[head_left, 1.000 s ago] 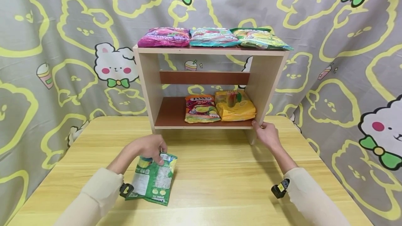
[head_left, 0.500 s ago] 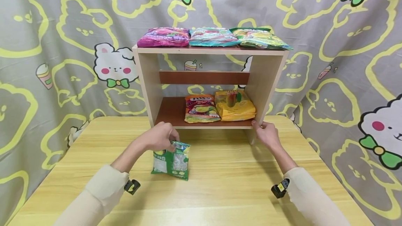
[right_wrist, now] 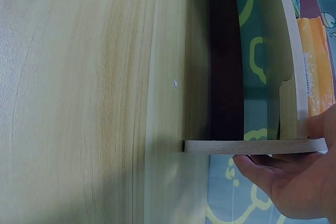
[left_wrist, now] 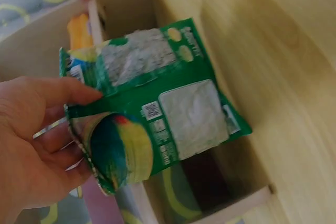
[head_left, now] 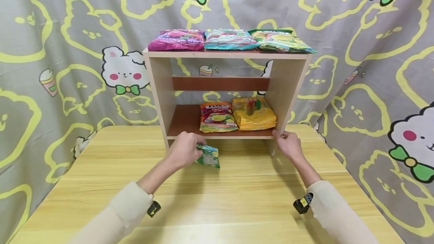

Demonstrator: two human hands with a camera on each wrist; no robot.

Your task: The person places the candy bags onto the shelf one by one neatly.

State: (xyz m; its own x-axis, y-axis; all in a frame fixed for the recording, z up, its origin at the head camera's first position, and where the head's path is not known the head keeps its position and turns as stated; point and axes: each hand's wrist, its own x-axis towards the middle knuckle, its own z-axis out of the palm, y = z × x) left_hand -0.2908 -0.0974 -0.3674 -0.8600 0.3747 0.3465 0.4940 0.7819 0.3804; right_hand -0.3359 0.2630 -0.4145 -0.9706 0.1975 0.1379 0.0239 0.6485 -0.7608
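Note:
My left hand (head_left: 185,149) pinches a green candy bag (left_wrist: 139,103) by its top edge, thumb on the near face and fingers behind. In the head view the bag hangs just in front of the lower shelf's left half, with much of it behind the hand. My right hand (head_left: 288,144) grips the right side panel (right_wrist: 252,147) of the small wooden shelf unit (head_left: 158,97), its thumb at the lower board's front corner. On that lower board lie a red Fox's candy bag (head_left: 217,118) and, touching it on the right, a yellow mango-printed bag (head_left: 254,115).
A purple bag (head_left: 177,40), a light blue bag (head_left: 231,40) and a yellow-green bag (head_left: 281,41) lie in a row on the unit's top. The unit stands toward the back of a wooden table (head_left: 237,195). A patterned curtain (head_left: 84,22) hangs behind and at both sides.
The left hand has carried the green candy bag rightward, forward and up from the table's left side toward the lower shelf. The right hand keeps its place on the side panel.

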